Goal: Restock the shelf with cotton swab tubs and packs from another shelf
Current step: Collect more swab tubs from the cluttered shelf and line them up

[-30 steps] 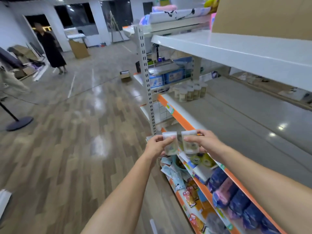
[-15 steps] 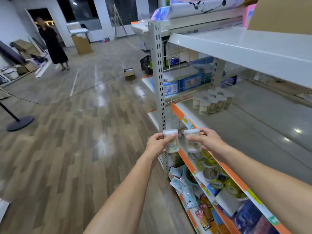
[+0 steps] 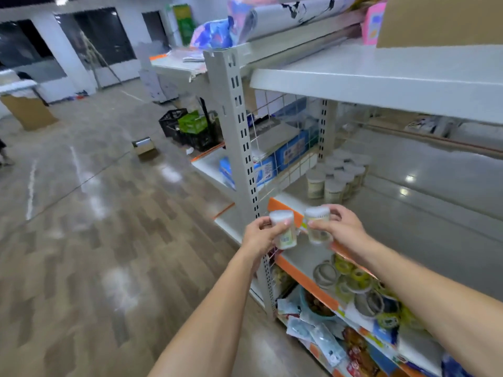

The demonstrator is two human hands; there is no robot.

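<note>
My left hand [image 3: 260, 236] grips a small clear cotton swab tub [image 3: 284, 229] with a white top. My right hand [image 3: 341, 229] grips a second such tub [image 3: 317, 225]. Both tubs are held upright, side by side, just in front of the orange-edged middle shelf [image 3: 408, 219] by the grey slotted upright post [image 3: 242, 137]. At the far left end of that shelf stands a cluster of several matching tubs [image 3: 336, 176], beyond my hands.
Below are tape rolls [image 3: 351, 276] and hanging packets [image 3: 318, 333]. A wire grid divider [image 3: 283, 148] with blue packs behind it closes the shelf's left end. A white upper shelf [image 3: 381, 83] overhangs. Black crates [image 3: 190, 129] and a small box [image 3: 144, 148] sit on the wood floor.
I have walked along the aisle toward the shelf's left end. The post and the tub cluster are much nearer. Both hands still hold their tubs, now level with the shelf edge.
</note>
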